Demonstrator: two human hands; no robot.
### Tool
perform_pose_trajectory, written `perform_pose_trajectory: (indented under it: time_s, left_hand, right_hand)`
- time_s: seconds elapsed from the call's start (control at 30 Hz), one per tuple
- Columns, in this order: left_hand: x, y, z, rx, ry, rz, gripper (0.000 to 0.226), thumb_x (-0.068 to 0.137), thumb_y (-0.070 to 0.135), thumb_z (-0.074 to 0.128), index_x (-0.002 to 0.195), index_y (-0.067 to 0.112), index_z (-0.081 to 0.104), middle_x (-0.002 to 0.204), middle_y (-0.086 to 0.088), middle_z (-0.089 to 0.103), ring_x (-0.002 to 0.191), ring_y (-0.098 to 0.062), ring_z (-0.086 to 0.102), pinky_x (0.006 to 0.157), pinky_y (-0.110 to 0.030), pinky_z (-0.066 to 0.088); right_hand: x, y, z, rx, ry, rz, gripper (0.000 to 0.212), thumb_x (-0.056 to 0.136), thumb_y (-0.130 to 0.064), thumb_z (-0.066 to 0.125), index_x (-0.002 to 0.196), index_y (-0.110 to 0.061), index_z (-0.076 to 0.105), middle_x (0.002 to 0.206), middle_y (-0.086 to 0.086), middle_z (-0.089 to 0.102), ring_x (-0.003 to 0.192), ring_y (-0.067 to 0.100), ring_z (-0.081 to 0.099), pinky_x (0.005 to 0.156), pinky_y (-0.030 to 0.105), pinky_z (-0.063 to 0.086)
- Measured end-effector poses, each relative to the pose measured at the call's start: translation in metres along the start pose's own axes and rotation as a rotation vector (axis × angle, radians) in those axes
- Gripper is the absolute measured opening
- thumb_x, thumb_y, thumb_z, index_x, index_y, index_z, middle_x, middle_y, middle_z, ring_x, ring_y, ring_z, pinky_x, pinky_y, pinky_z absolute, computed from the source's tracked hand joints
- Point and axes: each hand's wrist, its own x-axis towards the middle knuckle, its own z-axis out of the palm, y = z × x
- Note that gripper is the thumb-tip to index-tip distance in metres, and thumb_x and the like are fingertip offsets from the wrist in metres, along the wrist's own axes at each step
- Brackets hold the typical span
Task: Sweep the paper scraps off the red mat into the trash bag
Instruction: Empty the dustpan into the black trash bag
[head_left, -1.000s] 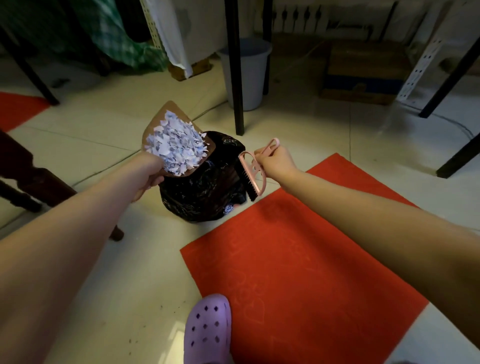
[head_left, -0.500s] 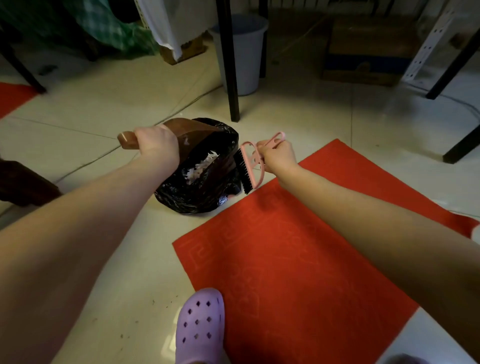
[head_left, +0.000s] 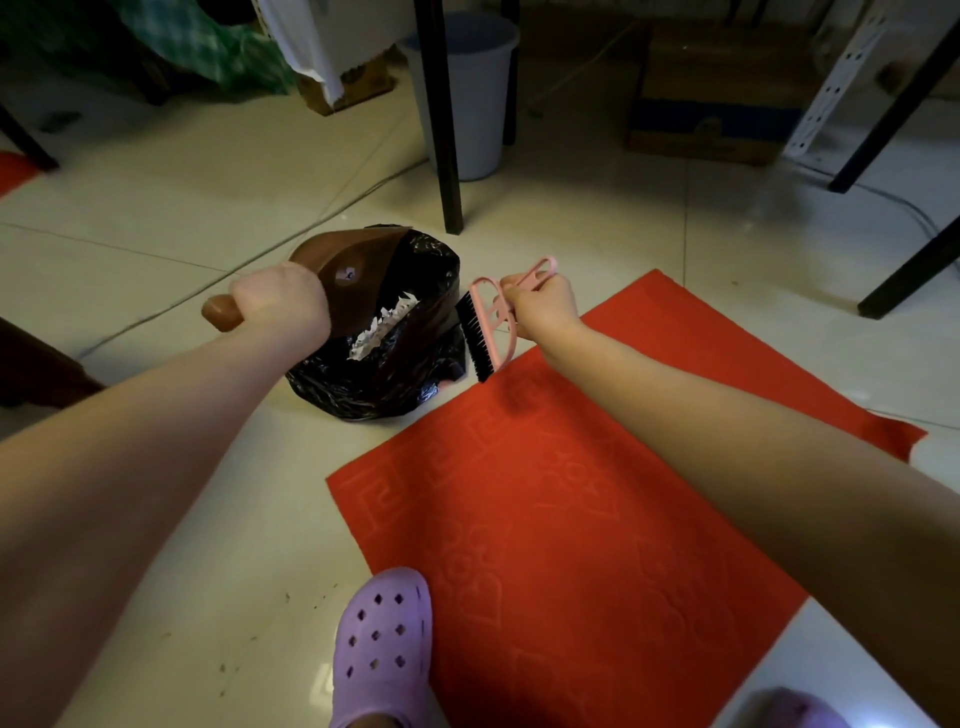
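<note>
My left hand (head_left: 283, 304) grips the handle of a brown dustpan (head_left: 353, 270), tipped upside down over the mouth of the black trash bag (head_left: 374, 384). White paper scraps (head_left: 382, 327) show inside the bag under the pan's lip. My right hand (head_left: 540, 306) holds a pink hand brush (head_left: 488, 325) with black bristles, hanging just right of the bag, above the far corner of the red mat (head_left: 571, 519). No scraps show on the visible mat.
A black table leg (head_left: 441, 119) and a pale bucket (head_left: 480, 93) stand just behind the bag. A cardboard box (head_left: 711, 88) sits at the back right, more dark legs at the right. My purple clog (head_left: 382, 644) rests at the mat's near edge.
The dustpan, heaped with scraps a second ago, has been turned over above the bag and the scraps have dropped in. My right hand and brush have barely moved.
</note>
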Motion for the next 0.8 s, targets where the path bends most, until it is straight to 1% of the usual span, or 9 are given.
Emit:
perform_pose_trajectory:
  time_s: [0.17, 0.27, 0.33, 0.4, 0.47, 0.57, 0.67, 0.77, 0.8]
  left_hand:
    - [0.004, -0.007, 0.004, -0.365, -0.128, -0.124, 0.031, 0.093, 0.025, 0.055, 0.114, 0.002, 0.060, 0.117, -0.018, 0.063, 0.111, -0.036, 0.059, 0.086, -0.041, 0.047]
    - [0.014, -0.010, 0.006, -0.741, -0.239, -0.208, 0.036, 0.094, 0.036, 0.054, 0.082, 0.002, 0.061, 0.082, -0.015, 0.070, 0.079, -0.029, 0.068, 0.077, -0.036, 0.051]
    - [0.015, -0.007, 0.006, -0.984, -0.318, -0.309, 0.037, 0.095, 0.038, 0.052, 0.075, 0.006, 0.055, 0.072, -0.009, 0.068, 0.058, -0.024, 0.062, 0.061, -0.029, 0.046]
    - [0.016, -0.002, 0.007, -1.060, -0.363, -0.381, 0.034, 0.096, 0.037, 0.050, 0.081, 0.007, 0.053, 0.070, -0.007, 0.066, 0.052, -0.019, 0.057, 0.053, -0.026, 0.038]
    - [0.018, 0.006, 0.008, -1.052, -0.418, -0.402, 0.032, 0.098, 0.032, 0.044, 0.084, 0.005, 0.054, 0.054, -0.006, 0.064, 0.045, -0.017, 0.055, 0.051, -0.025, 0.036]
    - [0.020, 0.014, 0.013, -1.040, -0.592, -0.332, 0.034, 0.097, 0.018, 0.030, 0.077, 0.003, 0.053, 0.033, -0.003, 0.054, 0.023, -0.013, 0.048, 0.053, -0.024, 0.034]
    - [0.021, 0.018, 0.021, -1.053, -0.666, -0.285, 0.033, 0.098, 0.016, 0.027, 0.082, 0.003, 0.053, 0.037, -0.005, 0.056, 0.028, -0.014, 0.052, 0.058, -0.026, 0.040]
    - [0.027, 0.020, 0.024, -1.026, -0.648, -0.336, 0.030, 0.099, 0.020, 0.034, 0.098, 0.000, 0.056, 0.060, -0.011, 0.063, 0.054, -0.023, 0.057, 0.081, -0.037, 0.049]
    - [0.028, 0.021, 0.024, -0.988, -0.636, -0.340, 0.029, 0.098, 0.021, 0.037, 0.102, 0.000, 0.056, 0.069, -0.013, 0.061, 0.061, -0.026, 0.057, 0.082, -0.042, 0.049]
  right_hand:
    - [0.003, -0.001, -0.002, 0.024, 0.038, 0.014, 0.014, 0.092, -0.013, 0.053, 0.100, -0.012, 0.063, 0.100, 0.009, 0.067, 0.098, 0.026, 0.064, 0.092, 0.046, 0.052]
    - [0.005, -0.001, -0.005, 0.064, 0.093, 0.036, 0.010, 0.091, -0.014, 0.054, 0.083, -0.017, 0.058, 0.097, 0.009, 0.066, 0.098, 0.027, 0.065, 0.090, 0.045, 0.053]
    - [0.008, 0.000, -0.010, 0.095, 0.133, 0.077, 0.016, 0.089, -0.015, 0.054, 0.074, -0.019, 0.055, 0.084, 0.007, 0.064, 0.090, 0.030, 0.065, 0.086, 0.044, 0.054]
    - [0.009, 0.002, -0.015, 0.116, 0.162, 0.123, 0.017, 0.087, -0.015, 0.054, 0.070, -0.016, 0.053, 0.068, 0.004, 0.057, 0.070, 0.028, 0.059, 0.073, 0.042, 0.052]
    - [0.010, 0.005, -0.020, 0.134, 0.171, 0.156, 0.019, 0.086, -0.014, 0.053, 0.067, -0.015, 0.050, 0.060, 0.002, 0.051, 0.056, 0.021, 0.050, 0.058, 0.034, 0.045]
    - [0.013, 0.011, -0.025, 0.144, 0.158, 0.180, 0.018, 0.086, -0.013, 0.053, 0.068, -0.014, 0.050, 0.059, 0.003, 0.051, 0.054, 0.019, 0.051, 0.062, 0.035, 0.052]
    - [0.017, 0.017, -0.025, 0.125, 0.143, 0.190, 0.014, 0.086, -0.013, 0.054, 0.072, -0.013, 0.051, 0.065, 0.004, 0.055, 0.058, 0.020, 0.054, 0.076, 0.042, 0.056]
    - [0.024, 0.019, -0.023, 0.068, 0.119, 0.185, 0.011, 0.086, -0.014, 0.056, 0.076, -0.013, 0.051, 0.070, 0.006, 0.057, 0.068, 0.025, 0.060, 0.074, 0.042, 0.058]
    - [0.026, 0.019, -0.022, 0.053, 0.108, 0.180, 0.012, 0.086, -0.014, 0.056, 0.076, -0.013, 0.050, 0.068, 0.005, 0.055, 0.066, 0.024, 0.059, 0.069, 0.040, 0.058]
